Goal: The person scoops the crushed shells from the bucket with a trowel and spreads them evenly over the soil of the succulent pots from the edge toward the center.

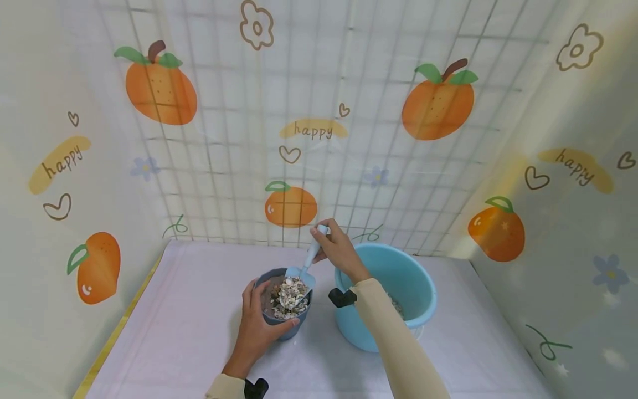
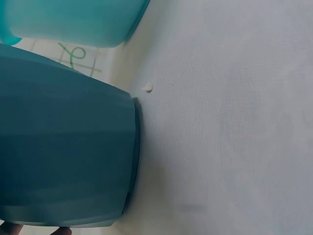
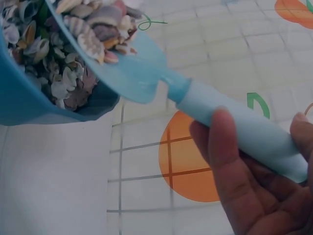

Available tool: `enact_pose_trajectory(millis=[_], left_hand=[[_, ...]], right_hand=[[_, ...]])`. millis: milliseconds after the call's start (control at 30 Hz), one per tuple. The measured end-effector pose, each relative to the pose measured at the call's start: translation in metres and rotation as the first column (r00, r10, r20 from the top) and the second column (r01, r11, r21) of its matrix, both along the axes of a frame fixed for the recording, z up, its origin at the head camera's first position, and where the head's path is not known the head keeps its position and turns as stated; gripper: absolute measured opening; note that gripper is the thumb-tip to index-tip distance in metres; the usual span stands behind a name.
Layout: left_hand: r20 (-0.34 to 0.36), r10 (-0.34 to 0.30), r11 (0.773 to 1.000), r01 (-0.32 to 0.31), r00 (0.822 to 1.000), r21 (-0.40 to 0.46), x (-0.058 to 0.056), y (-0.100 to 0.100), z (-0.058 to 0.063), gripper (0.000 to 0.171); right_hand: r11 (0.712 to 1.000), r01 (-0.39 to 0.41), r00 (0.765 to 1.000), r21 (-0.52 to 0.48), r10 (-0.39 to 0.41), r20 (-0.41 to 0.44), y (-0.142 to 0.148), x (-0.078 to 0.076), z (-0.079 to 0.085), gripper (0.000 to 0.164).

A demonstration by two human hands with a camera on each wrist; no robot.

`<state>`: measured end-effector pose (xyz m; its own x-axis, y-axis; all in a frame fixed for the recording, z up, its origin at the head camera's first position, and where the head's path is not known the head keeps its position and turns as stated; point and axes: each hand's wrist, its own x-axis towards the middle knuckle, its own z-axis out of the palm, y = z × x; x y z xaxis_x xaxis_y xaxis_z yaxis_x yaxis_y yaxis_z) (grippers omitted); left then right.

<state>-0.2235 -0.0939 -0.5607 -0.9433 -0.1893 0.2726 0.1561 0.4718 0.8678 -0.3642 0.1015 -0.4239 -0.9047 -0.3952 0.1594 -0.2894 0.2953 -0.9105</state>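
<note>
My left hand (image 1: 255, 327) holds a dark blue-grey plant pot (image 2: 68, 147), thumb on the near side and fingers round the left. The pot stands upright on the table, and pieces of shell fill part of it. My right hand (image 1: 343, 254) grips the handle of a light blue trowel (image 3: 244, 127). Small seashells (image 3: 100, 29) lie heaped on the trowel's blade, which is over the pot's mouth. In the left wrist view only fingertips (image 2: 61, 231) show at the pot's lower edge.
To the right of the pot stands a larger light blue bucket (image 1: 359, 330), with more shells (image 1: 395, 305) visible inside, partly hidden by my right forearm. One small white shell piece (image 2: 148, 87) lies on the white tablecloth (image 1: 199, 271). A fruit-printed curtain over a wire grid encloses the table.
</note>
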Motion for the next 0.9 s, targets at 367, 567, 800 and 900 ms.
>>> enact_pose_trajectory(millis=[367,567,800,900], left_hand=[[0.002,0.003,1.0,-0.003,1.0,-0.012,0.003,0.004,0.004,0.107],[0.008,-0.088,0.996,0.088,0.996,0.03,0.001,-0.011,0.003,0.114],[-0.045,-0.167,0.982,0.17,0.985,0.077,-0.007,-0.015,0.0,0.11],[-0.058,-0.15,0.985,0.154,0.987,0.079,-0.009,-0.012,0.0,0.109]], right_hand=[[1.0,-0.01,1.0,0.007,0.01,-0.022,0.001,0.0,0.0,0.038],[1.0,-0.022,1.0,0.008,0.022,-0.006,-0.001,0.001,-0.006,0.035],[1.0,-0.019,0.999,-0.001,0.019,-0.031,-0.001,0.0,-0.005,0.034],[1.0,-0.016,0.999,-0.005,0.016,-0.044,0.001,-0.001,-0.003,0.037]])
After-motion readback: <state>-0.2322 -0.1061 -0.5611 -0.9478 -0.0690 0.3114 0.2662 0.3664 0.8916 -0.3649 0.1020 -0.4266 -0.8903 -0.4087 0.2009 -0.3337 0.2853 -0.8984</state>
